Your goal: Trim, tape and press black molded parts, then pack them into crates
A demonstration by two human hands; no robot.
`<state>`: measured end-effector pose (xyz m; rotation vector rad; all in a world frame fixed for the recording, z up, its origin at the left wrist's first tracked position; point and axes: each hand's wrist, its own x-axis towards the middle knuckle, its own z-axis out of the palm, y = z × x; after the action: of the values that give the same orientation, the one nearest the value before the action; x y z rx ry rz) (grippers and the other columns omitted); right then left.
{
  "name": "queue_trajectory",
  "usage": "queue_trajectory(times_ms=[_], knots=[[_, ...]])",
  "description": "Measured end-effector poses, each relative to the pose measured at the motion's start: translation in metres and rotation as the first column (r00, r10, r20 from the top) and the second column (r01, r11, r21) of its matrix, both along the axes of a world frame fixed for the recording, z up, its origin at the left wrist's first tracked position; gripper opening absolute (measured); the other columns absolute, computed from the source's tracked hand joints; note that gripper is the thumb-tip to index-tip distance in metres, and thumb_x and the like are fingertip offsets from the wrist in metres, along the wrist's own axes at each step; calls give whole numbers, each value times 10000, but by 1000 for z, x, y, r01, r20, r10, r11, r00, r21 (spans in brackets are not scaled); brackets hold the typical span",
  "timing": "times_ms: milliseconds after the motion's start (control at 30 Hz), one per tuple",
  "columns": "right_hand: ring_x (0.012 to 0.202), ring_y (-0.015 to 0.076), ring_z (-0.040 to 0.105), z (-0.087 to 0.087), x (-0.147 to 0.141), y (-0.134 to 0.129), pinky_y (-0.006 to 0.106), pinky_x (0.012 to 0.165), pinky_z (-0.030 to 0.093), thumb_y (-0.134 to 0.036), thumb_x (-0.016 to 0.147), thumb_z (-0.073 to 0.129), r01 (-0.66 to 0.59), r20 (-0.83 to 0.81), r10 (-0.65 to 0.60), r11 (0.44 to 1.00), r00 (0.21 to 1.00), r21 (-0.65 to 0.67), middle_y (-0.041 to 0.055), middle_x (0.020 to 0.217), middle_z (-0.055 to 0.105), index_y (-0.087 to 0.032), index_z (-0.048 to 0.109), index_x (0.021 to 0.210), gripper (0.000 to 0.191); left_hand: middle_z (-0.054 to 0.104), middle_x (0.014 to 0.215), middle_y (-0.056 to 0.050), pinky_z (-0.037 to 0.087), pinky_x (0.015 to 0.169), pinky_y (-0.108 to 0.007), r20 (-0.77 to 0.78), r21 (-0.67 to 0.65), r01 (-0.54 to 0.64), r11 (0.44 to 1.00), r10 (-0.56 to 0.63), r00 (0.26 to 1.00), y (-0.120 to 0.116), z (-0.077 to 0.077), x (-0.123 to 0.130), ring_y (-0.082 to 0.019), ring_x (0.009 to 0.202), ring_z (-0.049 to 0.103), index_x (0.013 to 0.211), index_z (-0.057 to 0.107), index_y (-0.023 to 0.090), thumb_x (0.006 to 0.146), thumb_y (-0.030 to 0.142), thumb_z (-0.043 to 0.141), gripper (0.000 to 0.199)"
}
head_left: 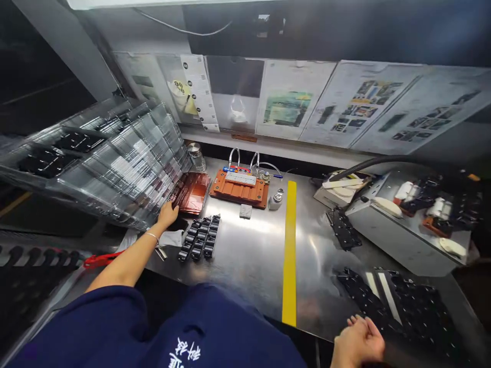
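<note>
My left hand (pixel 168 215) is stretched out to the near left corner of a stack of shiny amber plastic sheets (pixel 195 193). Its fingers are closed at the sheets' edge, their tips partly hidden. My right hand (pixel 359 341) is curled into a loose fist at the table's front edge, with nothing visible in it. Flat black parts (pixel 418 306) lie just beyond that hand, with pale strips among them. Between my arms, several small black moulded pieces (pixel 200 237) stand in short rows. An orange-brown fixture (pixel 240 189) with a metal plate sits farther back.
Clear plastic trays (pixel 134 163) lean in a tall stack at the left, some holding black parts. A small metal-topped bottle (pixel 275 201) and a glass jar (pixel 197 156) stand near the fixture. Yellow tape (pixel 290 250) crosses the metal table (pixel 249 260). A grey machine box (pixel 406 225) occupies the right.
</note>
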<state>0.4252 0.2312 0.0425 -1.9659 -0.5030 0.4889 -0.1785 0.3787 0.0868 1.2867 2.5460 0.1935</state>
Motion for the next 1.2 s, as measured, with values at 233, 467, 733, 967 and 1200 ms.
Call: queue_trajectory(times_ms=[233,467,733,967,1200], knots=[[777,215,644,61,-281,155,400,798,534,-423,725,510,-794,-155,783,607,603,-20,100,852,680,-159,604,926,344,429,1401,-290,393,1018,-438,142,-26,-73,997,75,987,42,-39,-38,-363,1278,451,1393,337,-11,908,377,401,624],[995,208,623,21,-493,243,315,902,471,-189,735,601,-871,-300,819,438,489,-223,105,1087,677,-150,617,1068,336,456,1386,-261,388,1025,-442,155,16,-55,998,52,987,37,-53,-38,-347,1272,453,1383,375,29,917,383,425,588],[496,124,515,4,-520,260,233,526,429,-171,775,588,-847,-471,710,375,524,-377,-22,526,556,-155,572,704,75,458,1396,-250,356,1059,-435,235,85,-21,996,0,972,30,-48,-25,-339,1292,429,1318,465,47,887,379,480,544],[488,124,512,17,-505,266,243,540,440,-253,755,668,-858,-592,621,394,513,-330,-36,490,531,-178,545,663,171,501,1367,-206,343,1064,-412,377,79,-40,996,8,926,27,-41,-18,-306,1264,455,1279,511,77,888,361,451,487],[503,137,523,24,-492,271,248,533,424,-220,732,683,-883,-642,610,375,464,-282,-22,498,559,-171,588,699,112,521,1362,-177,330,1073,-336,519,-18,-165,986,150,842,27,-31,-23,-264,1270,462,1343,460,71,896,362,442,533]])
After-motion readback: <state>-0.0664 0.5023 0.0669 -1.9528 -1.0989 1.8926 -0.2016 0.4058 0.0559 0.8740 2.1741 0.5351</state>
